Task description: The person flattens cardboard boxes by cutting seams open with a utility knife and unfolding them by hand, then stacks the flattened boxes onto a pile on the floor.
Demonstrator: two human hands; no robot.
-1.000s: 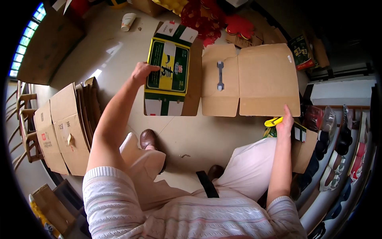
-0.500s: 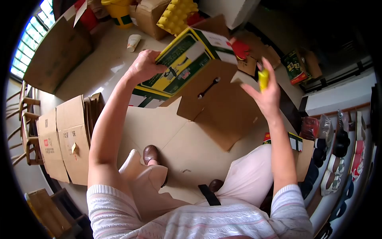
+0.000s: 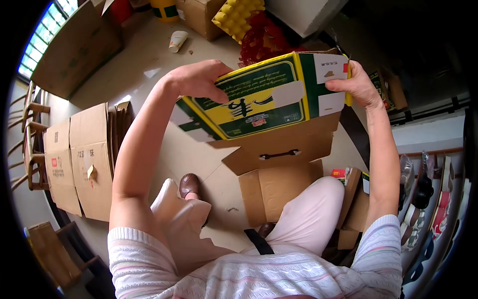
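Note:
A green, yellow and white printed cardboard box [image 3: 264,99], partly unfolded, hangs in front of me between both hands. Its plain brown inner flaps [image 3: 279,154], one with a dark handle slot, drop toward my knees. At the upper left edge my left hand [image 3: 201,82] pinches the board, thumb on the printed face. My right hand [image 3: 359,87] grips the box's right end, thumb on a white flap. Also in that hand is a yellow tool [image 3: 348,97] with thin dark points sticking up, apparently scissors; the fingers partly hide it.
Flattened brown cartons [image 3: 84,159] lean at the left near wooden chairs [image 3: 37,134]. A paper cup [image 3: 178,41] lies on the floor. Yellow egg trays [image 3: 236,17] and red netting [image 3: 266,40] are at the back. Shoes [image 3: 423,189] line a rack on the right. Another opened carton [image 3: 353,204] stands beside my knee.
My right hand, previously apart from the box with the yellow tool, now grips its right end. The box has turned, its printed face more toward me, and its brown flaps have swung.

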